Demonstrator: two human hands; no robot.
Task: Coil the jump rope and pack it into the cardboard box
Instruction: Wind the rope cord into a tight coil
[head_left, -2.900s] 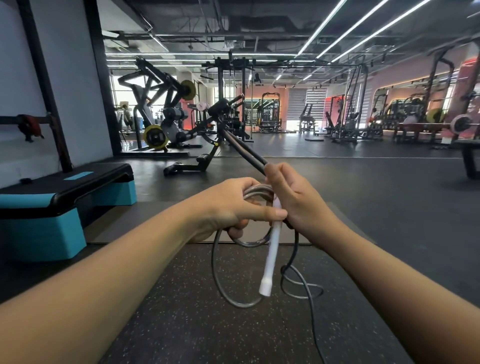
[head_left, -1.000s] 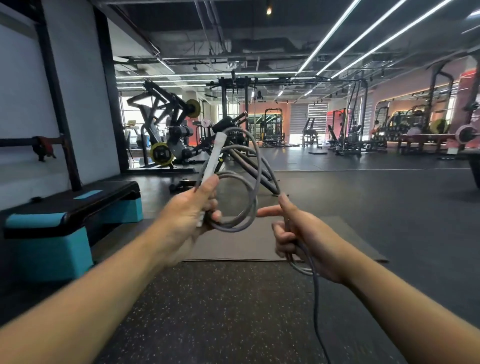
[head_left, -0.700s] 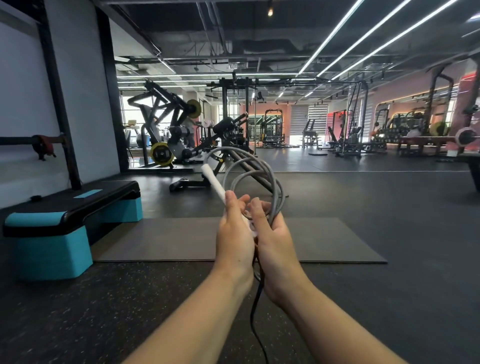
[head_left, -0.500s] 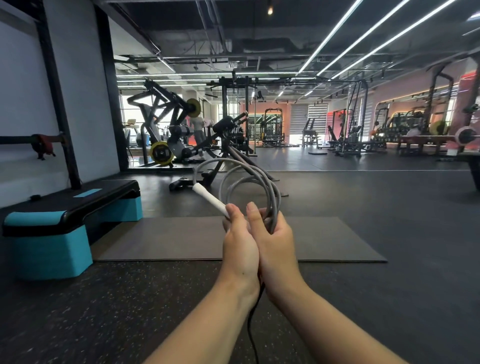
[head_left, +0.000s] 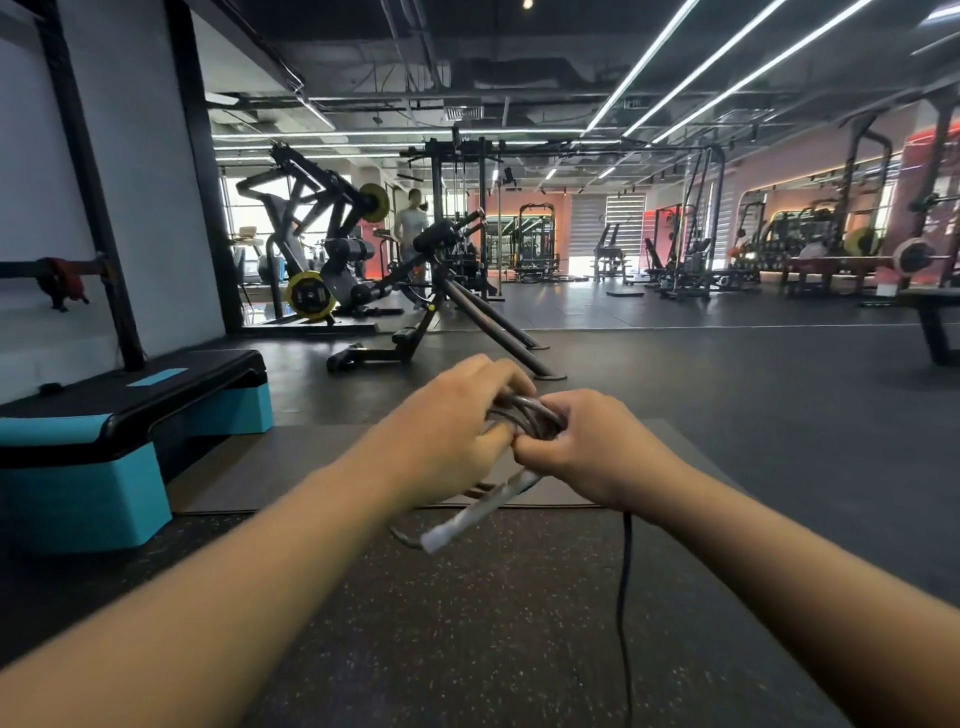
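The grey jump rope (head_left: 530, 415) is bunched into several loops between my two hands, held in front of me above the gym floor. My left hand (head_left: 447, 421) wraps over the coil from the left. My right hand (head_left: 587, 447) pinches the coil from the right. The rope's white handle (head_left: 478, 512) sticks out below the hands, pointing down and left. A loose length of rope (head_left: 623, 597) hangs from under my right hand toward the floor. No cardboard box is in view.
A teal and black step platform (head_left: 119, 431) stands at the left. A dark floor mat (head_left: 291, 467) lies ahead. A black exercise bench (head_left: 441, 312) and weight machines stand beyond it, with a person (head_left: 413, 223) walking among them. Speckled rubber floor (head_left: 467, 623) is below.
The coil and handle stood upright above my joined hands half a second ago. Now the hands have tipped forward and spread slightly, so the handle points down and left below them.
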